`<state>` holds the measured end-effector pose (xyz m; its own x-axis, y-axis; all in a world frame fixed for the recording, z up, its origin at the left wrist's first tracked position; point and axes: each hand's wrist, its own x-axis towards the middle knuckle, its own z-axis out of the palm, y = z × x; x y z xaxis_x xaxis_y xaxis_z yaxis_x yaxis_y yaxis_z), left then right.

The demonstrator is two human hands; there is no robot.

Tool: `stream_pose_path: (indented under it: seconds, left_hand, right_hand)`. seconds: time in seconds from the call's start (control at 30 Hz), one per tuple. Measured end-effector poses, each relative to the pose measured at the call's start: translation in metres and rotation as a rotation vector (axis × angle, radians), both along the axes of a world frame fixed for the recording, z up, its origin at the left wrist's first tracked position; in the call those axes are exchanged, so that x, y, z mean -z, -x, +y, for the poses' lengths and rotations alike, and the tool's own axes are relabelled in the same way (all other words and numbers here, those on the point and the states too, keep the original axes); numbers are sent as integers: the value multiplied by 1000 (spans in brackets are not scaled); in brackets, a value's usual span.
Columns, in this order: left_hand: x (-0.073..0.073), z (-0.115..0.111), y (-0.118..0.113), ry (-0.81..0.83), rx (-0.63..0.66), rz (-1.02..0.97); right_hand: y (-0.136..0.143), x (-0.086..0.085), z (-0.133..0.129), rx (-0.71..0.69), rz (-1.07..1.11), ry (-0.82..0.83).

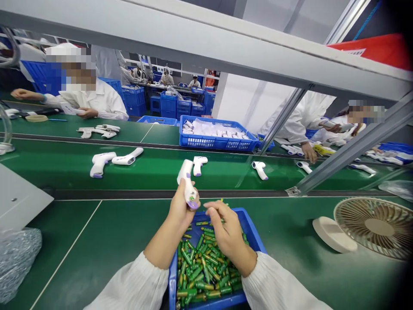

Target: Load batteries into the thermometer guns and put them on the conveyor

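A blue tray [256, 234] full of green and gold batteries [206, 267] sits nearest, on the green bench [129, 241]. Over its far part, the right hand [229, 234] has its fingers bent, thumb near forefinger; whether its grip is closed on anything, I cannot tell. Just beside it, the left hand [180, 206] has its grip wrapped around the handle of a white thermometer [185, 172], the purple-edged handle end turned toward the camera. A clear plastic bag [19, 262] lies at the left, and a beige fan [379, 226] stands at the right. Beyond the hands, more white thermometers [102, 163] lie spaced along a green belt [226, 172]. Past that stands a blue crate [219, 142] holding further white pieces, with people in white farther back on both sides.
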<state>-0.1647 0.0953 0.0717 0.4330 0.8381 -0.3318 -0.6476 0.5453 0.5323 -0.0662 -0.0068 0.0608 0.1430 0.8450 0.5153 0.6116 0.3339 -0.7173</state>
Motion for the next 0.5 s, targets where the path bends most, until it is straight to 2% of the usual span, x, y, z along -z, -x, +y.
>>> stream_pose_path:
  seconds: [0.1, 0.17, 0.23, 0.33, 0.5]
  left_hand:
    - [0, 7, 6, 62, -41, -163]
    - [1, 10, 8, 78, -47, -180]
    - [3, 11, 8, 66, -51, -161]
    - [6, 10, 7, 41, -84, -125]
    - [8, 10, 7, 29, -177, -79]
  right_hand:
    - [11, 12, 0, -148, -342, 156]
    - [18, 20, 3, -274, -642, 245]
    - [25, 26, 7, -332, -847, 284]
    - [31, 27, 11, -356, -947, 305]
    - [35, 19, 7, -316, -948, 416]
